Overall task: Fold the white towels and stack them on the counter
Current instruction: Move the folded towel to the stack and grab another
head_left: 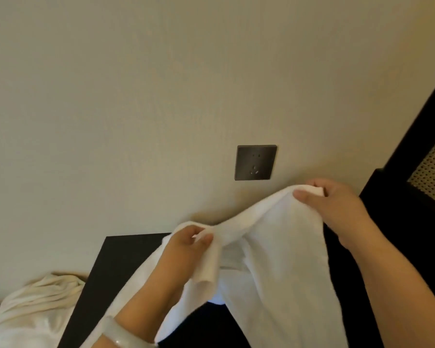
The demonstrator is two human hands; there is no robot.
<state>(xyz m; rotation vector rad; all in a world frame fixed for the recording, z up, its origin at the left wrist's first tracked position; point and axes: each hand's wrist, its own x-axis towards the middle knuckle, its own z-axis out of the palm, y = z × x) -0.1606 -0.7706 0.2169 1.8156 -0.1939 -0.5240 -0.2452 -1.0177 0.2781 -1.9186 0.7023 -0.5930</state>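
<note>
"Wall (111, 96) takes up most of the view, pale and plain. What comes after it?"

"The dark counter (116, 254), below and left of the socket (255, 162). Then the white towel (274, 247), held up in the air below the socket and hanging down over the counter. Far down to the socket's left lies a heap of cream cloth (35, 305), just off the counter's edge."

"And the hands?"

"They are apart, with the towel's top edge strung between them. The left hand (186, 244) pinches the edge below and left of the socket. The right hand (337, 204) pinches a corner higher up, just below and right of the socket."

"What could go wrong from here?"

"I'd say the edge between the hands is bunched, not taut. Folding it like that would likely leave the halves uneven and the stack lopsided. Both grips are thin pinches too, so a shake to straighten the towel could pull a corner free and drop it in a heap."

"Counts?"

"One counter, one towel in hand and one cream heap, though I cannot tell whether that is a towel. Two hands, one socket, and one pale bracelet (126, 335) on the left wrist."
</note>
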